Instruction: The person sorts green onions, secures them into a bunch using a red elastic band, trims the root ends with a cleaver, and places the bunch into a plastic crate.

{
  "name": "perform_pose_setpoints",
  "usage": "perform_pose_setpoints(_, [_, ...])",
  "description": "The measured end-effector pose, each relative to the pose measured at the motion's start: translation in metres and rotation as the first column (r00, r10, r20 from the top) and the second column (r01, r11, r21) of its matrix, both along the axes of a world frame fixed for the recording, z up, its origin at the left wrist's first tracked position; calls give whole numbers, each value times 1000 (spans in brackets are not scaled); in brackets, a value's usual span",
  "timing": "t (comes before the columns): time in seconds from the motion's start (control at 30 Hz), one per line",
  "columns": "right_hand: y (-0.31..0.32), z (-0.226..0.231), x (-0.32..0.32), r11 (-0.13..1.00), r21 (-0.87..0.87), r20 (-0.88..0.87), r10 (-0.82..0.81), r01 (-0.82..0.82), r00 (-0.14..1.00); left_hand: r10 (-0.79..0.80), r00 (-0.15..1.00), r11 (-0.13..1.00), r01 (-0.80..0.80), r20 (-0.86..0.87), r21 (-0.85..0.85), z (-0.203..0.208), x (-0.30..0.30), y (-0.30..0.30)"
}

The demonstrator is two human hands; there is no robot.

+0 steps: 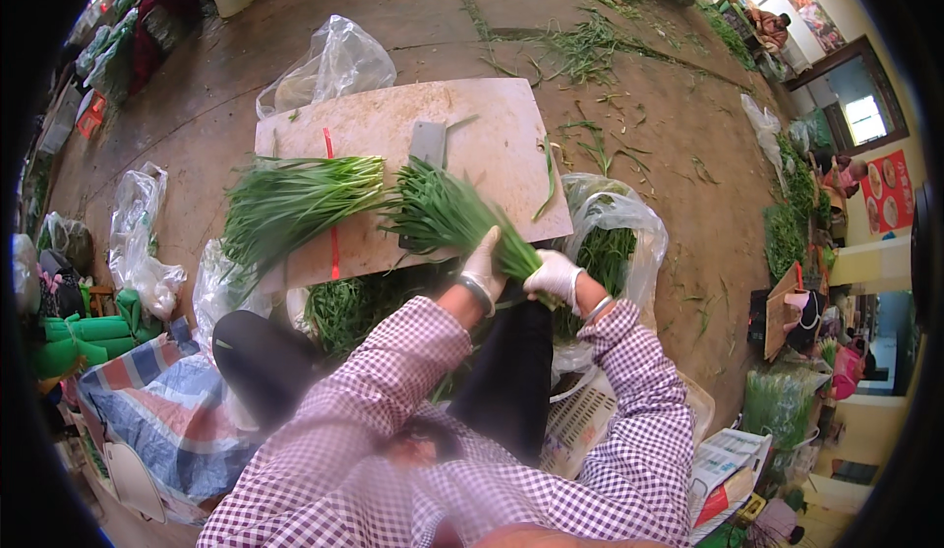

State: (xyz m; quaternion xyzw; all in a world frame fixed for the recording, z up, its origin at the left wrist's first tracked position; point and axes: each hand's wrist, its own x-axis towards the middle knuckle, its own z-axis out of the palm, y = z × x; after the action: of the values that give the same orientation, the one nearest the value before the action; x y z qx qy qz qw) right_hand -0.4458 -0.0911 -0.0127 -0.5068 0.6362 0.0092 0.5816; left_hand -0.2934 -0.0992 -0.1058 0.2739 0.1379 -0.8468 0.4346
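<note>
Both my hands wear thin whitish gloves. My left hand (484,268) is closed around a bunch of garlic chives (442,204), and my right hand (556,277) grips the same bunch near its stem ends. The leafy tips point up and left over a worn pale board (492,115). On the board lies a second bunch of chives (305,194), its stem ends facing right. A red strip (334,253) runs beneath that bunch. Beside the held leaves rests a broad grey blade (428,140), partly covered by them.
A clear plastic bag (339,61) sits behind the board; another bag (644,223) with greens stands at its right. Loose leaves (590,46) litter the floor. Near my legs are a striped woven sack (177,410) and a beige plastic crate (580,420). Other people sit at the far right.
</note>
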Motion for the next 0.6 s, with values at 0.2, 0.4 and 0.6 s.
perform_pose_setpoints(0.2, [-118, -1, -80, 911, -388, -669, -171, -143, 724, -354, 904, 910, 392, 241, -136, 38, 10, 7])
perform_pose_setpoints(0.4, [-181, 31, -73, 794, -605, -619, -518, 61, 590, -362, 852, 891, 436, 377, -128, 43, 74, 39])
perform_pose_setpoints(0.6, [-155, 32, 9, 824, -545, -567, -228, -153, 791, -342, 888, 922, 380, 307, -74, 18, 101, 67])
